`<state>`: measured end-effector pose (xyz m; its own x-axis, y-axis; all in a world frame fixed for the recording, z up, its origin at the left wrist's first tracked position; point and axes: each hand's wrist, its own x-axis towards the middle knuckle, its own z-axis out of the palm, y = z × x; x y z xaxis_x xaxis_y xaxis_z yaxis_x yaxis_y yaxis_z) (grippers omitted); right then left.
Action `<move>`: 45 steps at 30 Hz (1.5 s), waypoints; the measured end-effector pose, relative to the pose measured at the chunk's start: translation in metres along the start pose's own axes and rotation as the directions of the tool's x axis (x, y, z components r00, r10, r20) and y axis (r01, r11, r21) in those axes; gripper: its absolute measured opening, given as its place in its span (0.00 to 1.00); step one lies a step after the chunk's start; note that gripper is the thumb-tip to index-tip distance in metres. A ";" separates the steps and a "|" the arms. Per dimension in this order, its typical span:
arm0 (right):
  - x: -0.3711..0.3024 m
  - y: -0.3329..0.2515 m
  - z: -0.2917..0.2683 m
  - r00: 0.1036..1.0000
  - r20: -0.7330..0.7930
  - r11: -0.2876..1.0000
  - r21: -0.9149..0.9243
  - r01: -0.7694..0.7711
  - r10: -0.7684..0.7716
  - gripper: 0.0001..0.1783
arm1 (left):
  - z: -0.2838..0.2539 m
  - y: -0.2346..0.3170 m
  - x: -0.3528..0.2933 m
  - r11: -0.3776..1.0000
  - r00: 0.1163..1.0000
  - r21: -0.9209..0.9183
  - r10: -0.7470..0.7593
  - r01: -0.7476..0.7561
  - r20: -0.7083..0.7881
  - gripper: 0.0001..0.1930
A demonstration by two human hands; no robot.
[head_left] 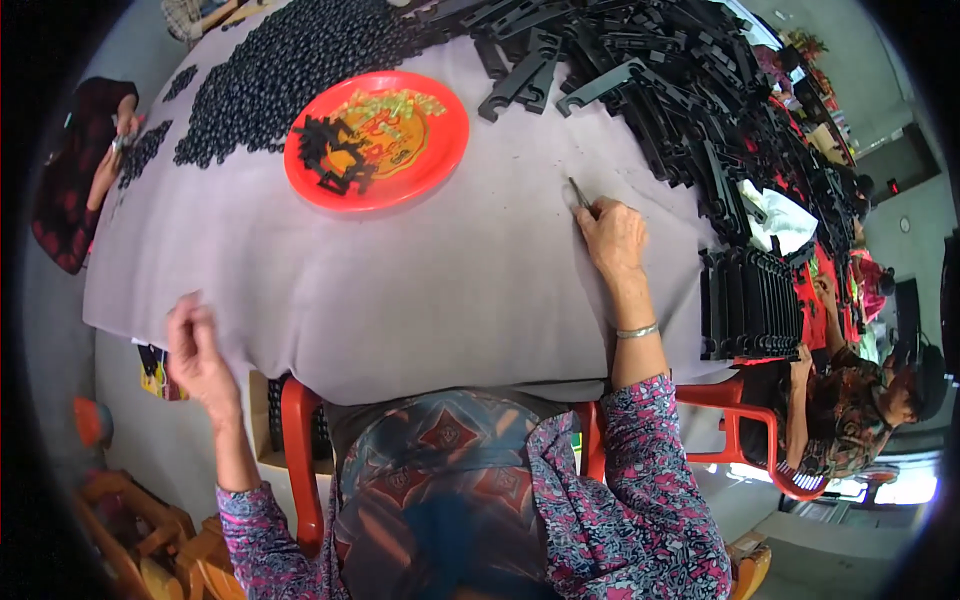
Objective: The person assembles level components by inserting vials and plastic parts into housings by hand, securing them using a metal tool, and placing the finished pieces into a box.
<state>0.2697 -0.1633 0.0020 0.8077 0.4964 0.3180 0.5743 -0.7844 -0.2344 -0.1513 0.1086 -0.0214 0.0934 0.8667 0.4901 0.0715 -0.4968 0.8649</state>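
The head view looks down on the tabletop [450, 270] from close above its near edge. It faces forward, reaching past both side edges.

left grip [203, 356]: blurred; slim tool [576, 191]: rear hidden by right grip [613, 236]; black pieces [275, 75]: heap cut by top edge

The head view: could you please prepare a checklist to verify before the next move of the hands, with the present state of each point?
1. Right hand grips the thin, dark, stick-like tool: ok.
2. Tool apart from the round red plate: ok.
3. Left hand empty: cannot tell; its fingers are blurred.
4. Small black pieces spread evenly on the plate: not ok; they cluster on its left side.
5. Heap of long black parts neatly arranged: not ok; they lie jumbled.
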 end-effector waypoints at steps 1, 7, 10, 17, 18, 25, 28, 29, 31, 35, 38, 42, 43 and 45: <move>-0.001 -0.003 -0.004 1.000 -0.010 1.000 -0.001 -0.005 0.005 0.18 | 0.028 0.017 -0.003 0.996 0.992 -0.074 0.059 -0.051 0.111 0.09; -0.002 -0.012 -0.016 0.990 0.138 1.000 0.011 -0.003 0.002 0.14 | 0.139 0.061 -0.021 0.989 0.745 -0.126 0.140 -0.076 0.652 0.08; 0.000 -0.007 -0.014 0.988 0.131 0.997 0.018 0.079 -0.081 0.16 | 0.170 0.059 -0.030 0.991 0.700 -0.125 0.125 -0.051 0.703 0.07; 0.035 -0.014 -0.028 0.952 0.281 0.987 0.136 0.084 -0.120 0.23 | 0.180 0.047 -0.043 0.986 0.620 -0.111 0.011 0.122 0.784 0.07; 0.047 -0.024 -0.023 0.972 0.204 0.963 0.264 0.060 -0.116 0.24 | 0.178 0.047 -0.045 0.986 0.600 -0.065 -0.041 0.154 0.799 0.07; 0.159 -0.072 0.083 0.986 0.111 0.827 0.538 -0.164 0.123 0.27 | 0.181 0.046 -0.048 0.983 0.601 -0.106 -0.007 0.152 0.799 0.07; 0.176 -0.102 0.100 0.956 0.118 0.837 0.463 -0.291 0.267 0.29 | 0.181 0.039 -0.050 0.987 0.619 -0.159 0.126 -0.002 0.775 0.08; 0.178 -0.113 0.102 0.943 0.091 0.856 0.397 -0.330 0.321 0.29 | 0.181 0.038 -0.050 0.988 0.611 -0.152 0.142 -0.036 0.779 0.08; 0.181 -0.117 0.114 0.945 0.020 0.890 0.330 -0.315 0.327 0.29 | 0.181 0.038 -0.050 0.987 0.609 -0.145 0.157 -0.069 0.778 0.09; 0.183 -0.125 0.109 0.924 -0.015 0.854 0.387 -0.348 0.383 0.24 | 0.181 0.040 -0.049 0.981 0.599 -0.169 0.194 -0.098 0.777 0.09; 0.169 -0.134 0.074 0.819 0.333 0.530 0.636 -0.561 0.468 0.18 | 0.177 0.040 -0.049 0.978 0.591 -0.167 0.207 -0.122 0.779 0.09; 0.165 -0.103 0.050 0.798 0.454 0.305 0.755 -0.581 0.396 0.11 | 0.176 0.037 -0.053 0.974 0.596 -0.185 0.225 -0.128 0.771 0.10; 0.152 -0.098 0.039 0.796 0.457 0.306 0.752 -0.584 0.396 0.11 | 0.175 0.037 -0.054 0.975 0.596 -0.183 0.221 -0.125 0.772 0.10; 0.123 -0.090 0.022 0.911 0.368 0.468 0.783 -0.410 0.183 0.09 | 0.174 0.038 -0.053 0.981 0.635 -0.177 0.183 -0.073 0.750 0.12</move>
<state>0.3201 -0.0241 0.0422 0.8905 0.4458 -0.0914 0.0416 -0.2798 -0.9592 0.0195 0.0360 -0.0335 0.8175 0.4254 0.3883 -0.1127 -0.5430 0.8321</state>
